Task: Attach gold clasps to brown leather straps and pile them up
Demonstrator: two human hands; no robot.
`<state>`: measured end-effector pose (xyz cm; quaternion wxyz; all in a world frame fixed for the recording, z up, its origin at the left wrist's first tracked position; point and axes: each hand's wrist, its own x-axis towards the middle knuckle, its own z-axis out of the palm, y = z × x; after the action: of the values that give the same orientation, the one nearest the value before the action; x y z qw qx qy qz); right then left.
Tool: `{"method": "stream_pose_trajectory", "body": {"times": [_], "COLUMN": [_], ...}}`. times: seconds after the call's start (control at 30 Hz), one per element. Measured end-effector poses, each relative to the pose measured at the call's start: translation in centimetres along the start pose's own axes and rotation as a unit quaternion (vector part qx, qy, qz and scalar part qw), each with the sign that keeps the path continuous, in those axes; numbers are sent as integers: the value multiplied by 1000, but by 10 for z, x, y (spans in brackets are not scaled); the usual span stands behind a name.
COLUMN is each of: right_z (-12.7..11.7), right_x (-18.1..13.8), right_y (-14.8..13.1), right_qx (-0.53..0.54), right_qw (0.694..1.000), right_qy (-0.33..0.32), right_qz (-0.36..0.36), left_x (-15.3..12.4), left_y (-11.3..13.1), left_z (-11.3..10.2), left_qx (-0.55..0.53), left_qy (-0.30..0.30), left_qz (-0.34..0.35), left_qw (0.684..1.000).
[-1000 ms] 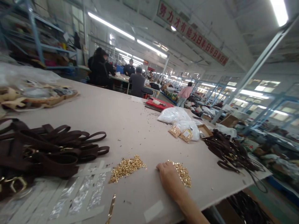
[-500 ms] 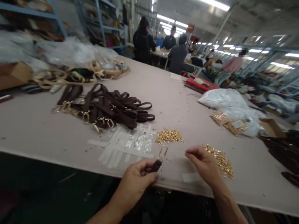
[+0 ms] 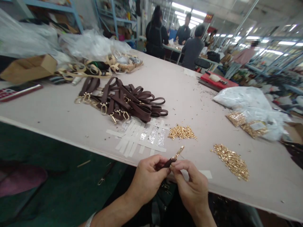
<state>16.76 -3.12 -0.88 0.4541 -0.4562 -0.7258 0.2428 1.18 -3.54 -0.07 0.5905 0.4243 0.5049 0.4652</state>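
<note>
My left hand [image 3: 150, 176] is closed around a dark brown leather strap [image 3: 169, 162] just past the table's front edge. A gold clasp [image 3: 179, 152] sticks out from the strap's end, pointing up and away. Against the strap's side, my right hand [image 3: 190, 184] has thumb and index finger pinched together; whatever lies between them is too small or hidden to name. Beyond the hands is a pile of small gold metal pieces [image 3: 182, 132]. A larger pile of gold pieces [image 3: 232, 160] spreads to the right.
Brown straps with gold clasps [image 3: 127, 102] lie heaped left of centre, behind clear plastic taped to the table [image 3: 151, 137]. Plastic bags [image 3: 246, 101] and a red board [image 3: 219, 81] stand at right. A cardboard box [image 3: 29, 67] sits far left. Several people work in the background.
My right hand has moved left from beside the larger gold pile to the strap. The strap and clasp have turned in my left hand. The camera view has shifted.
</note>
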Motion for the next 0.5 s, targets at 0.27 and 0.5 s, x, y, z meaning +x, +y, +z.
{"method": "stream_pose_trajectory", "body": {"times": [0.27,0.5], "right_z": [10,3], "right_x": [-14,-23], "right_y": [-1,1], "right_qx": [105,245], "right_qw": [989,931], "right_qy": [91,88], "right_qz": [53,255], "left_x": [-14,-25], "left_y": [5,1], "left_z": [-1,12], "left_qx": [151,232], "left_qy": [12,6], "left_qz": [136,194], "left_qw": [979,953]}}
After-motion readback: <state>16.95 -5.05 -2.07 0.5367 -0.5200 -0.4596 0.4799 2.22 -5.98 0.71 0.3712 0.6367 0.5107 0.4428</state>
